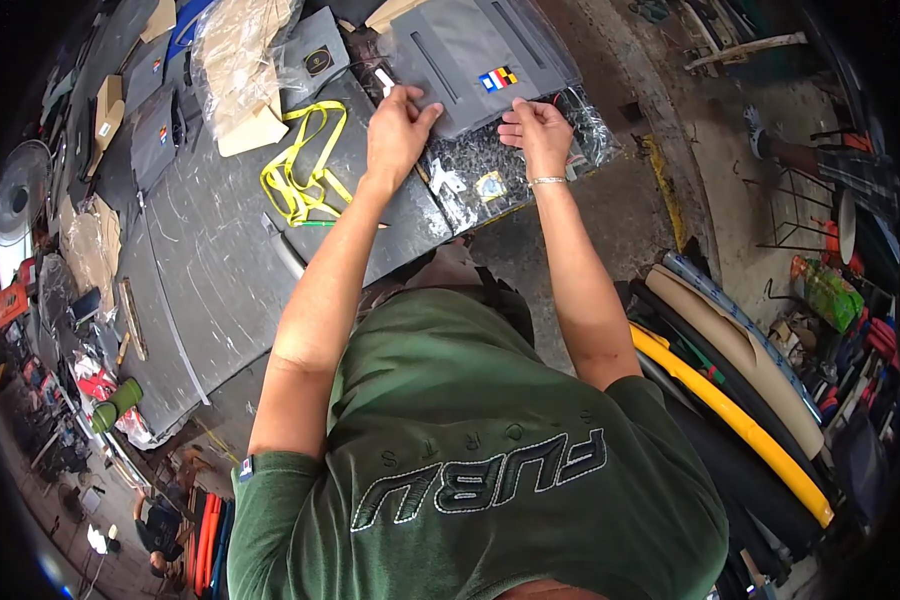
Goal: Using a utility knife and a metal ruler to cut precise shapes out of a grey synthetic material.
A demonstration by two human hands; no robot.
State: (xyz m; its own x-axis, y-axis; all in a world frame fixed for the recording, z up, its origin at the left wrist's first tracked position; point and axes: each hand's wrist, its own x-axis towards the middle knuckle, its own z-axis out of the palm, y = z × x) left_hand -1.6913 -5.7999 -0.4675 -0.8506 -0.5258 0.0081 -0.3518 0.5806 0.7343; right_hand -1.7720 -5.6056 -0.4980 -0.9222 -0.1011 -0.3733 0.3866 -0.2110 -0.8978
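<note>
A flat grey fabric panel [470, 62] with two dark slots and a small patch of coloured flags [498, 79] lies at the far edge of the dark table. By the panel's near left corner is my left hand [400, 135], thumb spread from the curled fingers. A small white stick-like thing [383, 78] sits beside those fingertips; whether they touch it is unclear. My right hand [538, 130] is at the panel's near edge, thumb and forefinger pinched together, the other fingers curled. What lies in that pinch is too small to make out.
Yellow strap [305, 165] lies tangled left of my forearm. Plastic-wrapped brown paper [245, 55] and grey pieces [155, 140] cover the table's left side. A small round sticker [490, 186] is near the front edge. Rolled material [740, 420] stands at my right.
</note>
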